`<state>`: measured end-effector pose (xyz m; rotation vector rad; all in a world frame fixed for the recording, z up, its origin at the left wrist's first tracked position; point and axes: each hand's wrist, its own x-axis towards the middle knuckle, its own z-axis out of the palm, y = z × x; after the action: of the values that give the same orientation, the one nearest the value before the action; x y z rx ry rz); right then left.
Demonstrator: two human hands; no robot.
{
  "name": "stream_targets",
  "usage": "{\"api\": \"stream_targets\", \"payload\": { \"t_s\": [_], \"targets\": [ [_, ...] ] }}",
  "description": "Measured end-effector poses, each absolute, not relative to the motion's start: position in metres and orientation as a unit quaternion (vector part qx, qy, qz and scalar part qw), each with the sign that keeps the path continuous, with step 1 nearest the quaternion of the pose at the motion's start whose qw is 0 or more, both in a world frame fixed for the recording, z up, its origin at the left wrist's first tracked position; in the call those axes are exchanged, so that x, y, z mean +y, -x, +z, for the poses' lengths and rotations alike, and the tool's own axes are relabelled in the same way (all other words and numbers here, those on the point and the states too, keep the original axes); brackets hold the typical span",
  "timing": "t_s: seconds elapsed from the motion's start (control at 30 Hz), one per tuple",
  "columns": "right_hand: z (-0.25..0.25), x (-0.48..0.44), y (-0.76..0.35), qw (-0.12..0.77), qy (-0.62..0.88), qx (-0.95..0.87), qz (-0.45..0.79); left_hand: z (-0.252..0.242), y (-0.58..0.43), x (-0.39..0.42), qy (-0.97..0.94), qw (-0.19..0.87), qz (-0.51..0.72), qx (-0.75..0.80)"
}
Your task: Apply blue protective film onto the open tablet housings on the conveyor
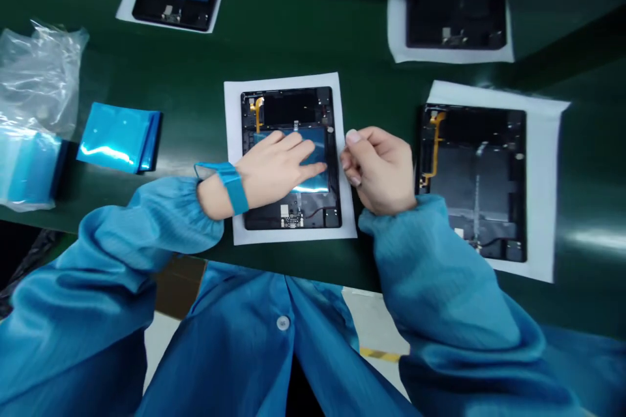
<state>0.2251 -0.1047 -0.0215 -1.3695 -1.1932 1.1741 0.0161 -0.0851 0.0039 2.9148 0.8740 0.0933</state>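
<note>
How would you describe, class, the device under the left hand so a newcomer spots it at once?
On the green table, find the white sheet nearest mid-view. On it lies a black open device with a blue panel. Unlike its three neighbours, it has the left hand spread over it.

The left hand (276,169) rests spread on the open tablet's (267,216) blue panel (319,144).

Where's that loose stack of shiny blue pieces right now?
In the head view, the stack lies on the left of the green table, between the clear plastic bag and the left hand.
</note>
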Motion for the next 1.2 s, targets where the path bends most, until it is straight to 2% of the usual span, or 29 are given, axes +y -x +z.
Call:
{"api": "stream_targets", "payload": {
  "t_s": [0.1,0.2,0.27,0.33,0.5,0.67,0.83,1.03,1.2],
  "targets": [
    [-0.015,-0.116,-0.219,0.398,0.548,-0.642,0.359,0.001,0.001,-0.079,-0.943,0.068,0.042,0.323],
    [-0.003,-0.127,-0.203,0.206,0.447,-0.844,0.213,-0.003,0.041,-0.073,-0.896,0.082,0.113,0.422],
    [0.003,-0.126,-0.189,0.086,0.383,-0.909,0.144,-0.008,0.066,-0.071,-0.862,0.097,0.158,0.472],
    [0.006,-0.115,-0.176,0.026,0.366,-0.924,0.105,-0.013,0.081,-0.07,-0.844,0.108,0.179,0.494],
    [0.005,-0.095,-0.162,0.003,0.41,-0.909,0.075,-0.022,0.08,-0.072,-0.838,0.086,0.179,0.508],
    [0.006,-0.118,-0.167,0.004,0.361,-0.929,0.085,-0.024,0.077,-0.072,-0.838,0.082,0.176,0.509],
    [0.004,-0.12,-0.174,0.02,0.468,-0.883,0.043,-0.027,0.081,-0.07,-0.84,0.08,0.186,0.503],
    [0.006,-0.151,-0.179,0.002,0.37,-0.926,0.079,-0.029,0.08,-0.07,-0.84,0.084,0.193,0.5],
    [0.004,-0.127,-0.185,0.016,0.523,-0.852,0.023,-0.022,0.081,-0.067,-0.84,0.103,0.198,0.494]
  ]
}}
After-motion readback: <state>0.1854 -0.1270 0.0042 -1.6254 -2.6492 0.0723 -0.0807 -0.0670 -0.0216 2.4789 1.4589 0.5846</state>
